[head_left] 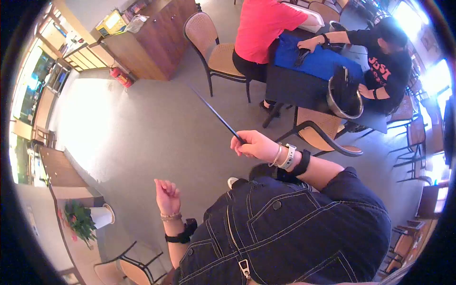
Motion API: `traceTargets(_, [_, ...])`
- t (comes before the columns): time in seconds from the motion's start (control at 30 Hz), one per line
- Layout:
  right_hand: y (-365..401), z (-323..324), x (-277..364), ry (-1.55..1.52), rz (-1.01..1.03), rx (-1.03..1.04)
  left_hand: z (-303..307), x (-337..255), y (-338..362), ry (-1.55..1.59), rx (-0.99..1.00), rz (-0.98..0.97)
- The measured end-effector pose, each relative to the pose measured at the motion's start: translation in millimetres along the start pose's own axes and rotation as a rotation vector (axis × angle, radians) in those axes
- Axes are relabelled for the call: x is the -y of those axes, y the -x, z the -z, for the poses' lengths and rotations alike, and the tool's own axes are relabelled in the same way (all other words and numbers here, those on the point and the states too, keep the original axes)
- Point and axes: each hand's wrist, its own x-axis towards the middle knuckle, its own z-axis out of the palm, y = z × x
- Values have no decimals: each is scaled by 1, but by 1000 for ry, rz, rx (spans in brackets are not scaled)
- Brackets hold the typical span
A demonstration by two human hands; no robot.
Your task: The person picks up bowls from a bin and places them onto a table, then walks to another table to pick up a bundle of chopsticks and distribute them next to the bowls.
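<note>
My right hand point(255, 145) is closed around one end of a thin black chopstick point(216, 114), which points up and to the left over the grey floor. A white watch and a black band are on that wrist. Lower and to the left, my left hand point(167, 194) is raised with its fingers curled in and nothing visible in them. To the right stands a dark table point(294, 92) with a blue cloth point(308, 58) and a metal bowl point(344, 113) holding dark sticks. A co-worker's hand point(311, 43) rests on a dark bundle on the cloth.
A person in a red top point(259, 31) sits at the table, across from a person in black point(396, 59). Chairs point(319, 130) stand around it. A wooden counter point(152, 40), a fire extinguisher point(121, 77) and a potted plant point(80, 222) are on the left side.
</note>
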Motion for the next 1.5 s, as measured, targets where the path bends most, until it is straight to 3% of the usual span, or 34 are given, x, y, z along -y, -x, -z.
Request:
traceTargets(0.07, [-45,-1,13,48,13,-2,-8,-30,-51,19,150,4])
traceTargets(0.17, [-109,10,16,-3,57,-45,-23,-63,-125,52,211,70])
traceTargets(0.27, [-182,27,29,19,42,-49,-49,-91,-193,-10,66,78])
traceTargets(0.57, [-454,68,115,8,133,43,-82,-210,-387,-110,92,-48])
traceTargets(0.63, [-503,66,131,-40,143,85,-104,-236,-416,-147,17,-95])
traceTargets(0.7, [-587,78,155,-67,173,123,-123,-269,-490,-176,-33,-155])
traceTargets(0.8, [-657,91,166,-62,107,85,-130,-289,-572,-87,17,-75])
traceTargets(0.87, [-700,106,166,-75,137,-41,-149,-304,-639,-205,25,42])
traceTargets(1.0, [-774,156,177,-66,156,-315,-205,-332,-788,-277,338,231])
traceTargets(1.13, [-819,188,207,-177,160,-584,-275,-326,-909,-186,650,382])
traceTargets(1.3, [-839,235,224,-292,168,-926,-377,-277,-1003,-188,819,702])
traceTargets(1.37, [-846,259,231,-232,107,-962,-420,-254,-1026,-278,781,729])
traceTargets(1.5, [-861,322,252,-165,189,-1048,-488,-202,-1078,-333,900,834])
